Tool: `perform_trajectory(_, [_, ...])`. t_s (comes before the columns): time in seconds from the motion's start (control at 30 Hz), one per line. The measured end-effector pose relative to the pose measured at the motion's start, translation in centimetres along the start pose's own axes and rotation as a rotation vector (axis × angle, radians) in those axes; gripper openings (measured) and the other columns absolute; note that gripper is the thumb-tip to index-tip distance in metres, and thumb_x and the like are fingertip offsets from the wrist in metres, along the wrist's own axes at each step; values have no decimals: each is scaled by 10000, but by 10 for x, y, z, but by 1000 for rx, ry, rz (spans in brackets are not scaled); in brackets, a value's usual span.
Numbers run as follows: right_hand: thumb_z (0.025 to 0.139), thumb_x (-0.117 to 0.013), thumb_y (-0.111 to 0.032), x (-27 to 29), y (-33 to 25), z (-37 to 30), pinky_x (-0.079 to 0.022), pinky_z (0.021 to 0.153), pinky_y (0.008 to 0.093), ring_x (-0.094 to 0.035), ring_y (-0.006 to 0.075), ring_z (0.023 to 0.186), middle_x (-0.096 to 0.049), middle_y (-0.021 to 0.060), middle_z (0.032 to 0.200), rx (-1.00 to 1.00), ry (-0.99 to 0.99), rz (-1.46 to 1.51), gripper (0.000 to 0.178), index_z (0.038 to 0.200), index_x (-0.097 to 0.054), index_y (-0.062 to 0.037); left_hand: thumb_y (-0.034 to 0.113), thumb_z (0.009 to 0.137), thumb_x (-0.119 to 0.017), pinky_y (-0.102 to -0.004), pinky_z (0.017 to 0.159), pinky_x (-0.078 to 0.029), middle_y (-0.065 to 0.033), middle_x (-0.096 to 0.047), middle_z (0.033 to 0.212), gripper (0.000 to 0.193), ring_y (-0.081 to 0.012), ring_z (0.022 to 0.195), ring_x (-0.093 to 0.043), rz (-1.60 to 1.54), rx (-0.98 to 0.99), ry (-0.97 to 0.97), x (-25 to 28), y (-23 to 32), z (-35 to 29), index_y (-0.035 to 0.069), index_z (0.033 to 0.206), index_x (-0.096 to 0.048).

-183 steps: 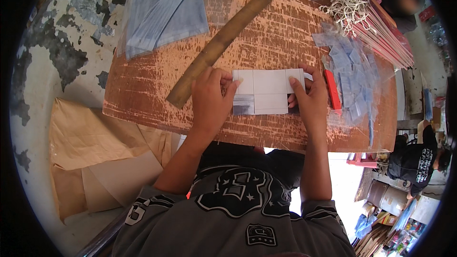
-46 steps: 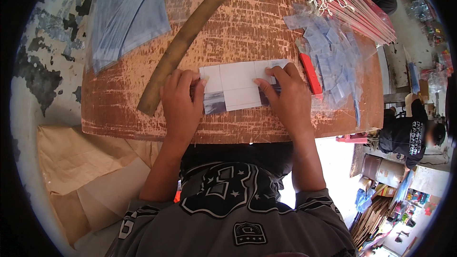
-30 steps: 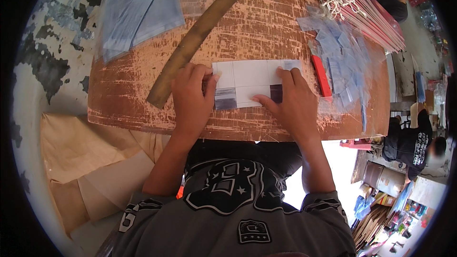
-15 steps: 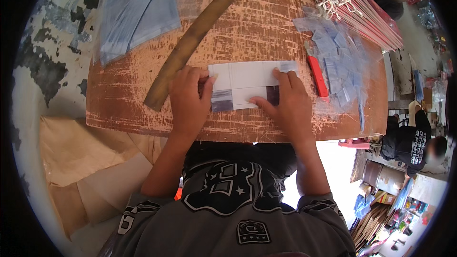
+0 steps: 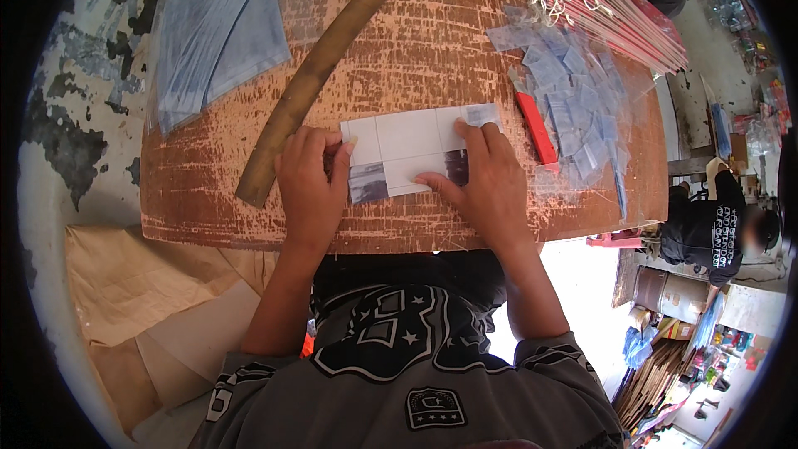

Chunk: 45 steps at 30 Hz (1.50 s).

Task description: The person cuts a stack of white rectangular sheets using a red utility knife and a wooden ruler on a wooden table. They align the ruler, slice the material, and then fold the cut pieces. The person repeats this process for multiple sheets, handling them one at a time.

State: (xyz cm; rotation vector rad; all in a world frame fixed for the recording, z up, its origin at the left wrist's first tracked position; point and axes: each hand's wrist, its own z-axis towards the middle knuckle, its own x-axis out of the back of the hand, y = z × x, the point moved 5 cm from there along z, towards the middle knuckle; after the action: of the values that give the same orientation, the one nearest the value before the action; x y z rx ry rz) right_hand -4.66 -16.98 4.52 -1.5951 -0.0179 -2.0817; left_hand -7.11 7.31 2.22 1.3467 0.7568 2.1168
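A white sheet of paper or thin card (image 5: 407, 140) with straight crease lines and dark patches along its lower part lies on the worn brown table (image 5: 399, 41) in front of me. My left hand (image 5: 312, 179) has its thumb and fingers closed at the sheet's left edge. At the right end, my right hand (image 5: 492, 187) grips the sheet, fingertips near the upper corner and thumb stretched to the lower edge. Just right of that hand lies a red-handled utility knife (image 5: 539, 129). A long dark ruler-like strip (image 5: 312, 87) slants across the table beyond my left hand.
Bluish clear plastic sleeves (image 5: 220, 37) are stacked at the far left. Small plastic pieces (image 5: 573, 91) are scattered on the right, below a bundle of pink sticks with white cords (image 5: 615, 8). Brown paper (image 5: 137, 274) lies lower left. A co-worker in black (image 5: 706, 229) is off to the right.
The whole view has shifted slightly, moving the table and sheet a little to the left in the picture. Both hands keep nearly the same hold on the sheet.
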Motion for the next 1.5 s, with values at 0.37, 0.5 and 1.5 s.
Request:
perform_trajectory(0.37, [797,-909,-598,3,-1,2,-587,781,461,-677,345,973,-611,132,1080,-29,-18,42,858,1359,-637,-9,114,985,-785,-449,905,-422,-87,-676,996,140,-307,983,-646,-13,-5,4,0,-2,0,51,1039,-673])
perform_trajectory(0.5, [804,-908,-593,3,-1,2,-589,784,464,-681,348,982,-617,134,1089,-30,-33,36,855,1360,-640,-2,114,985,-782,-452,907,-422,-86,-674,997,135,-311,983,-646,-17,-5,2,0,0,0,54,1038,-673])
perform_trajectory(1.5, [836,-861,-636,-2,-1,1,-601,769,455,-678,330,1002,-615,124,1098,-10,-57,-28,865,1376,-628,-2,143,999,-787,-458,935,-421,-81,-685,1010,163,-298,1005,-645,-4,3,-6,-2,-4,-1,58,1074,-670])
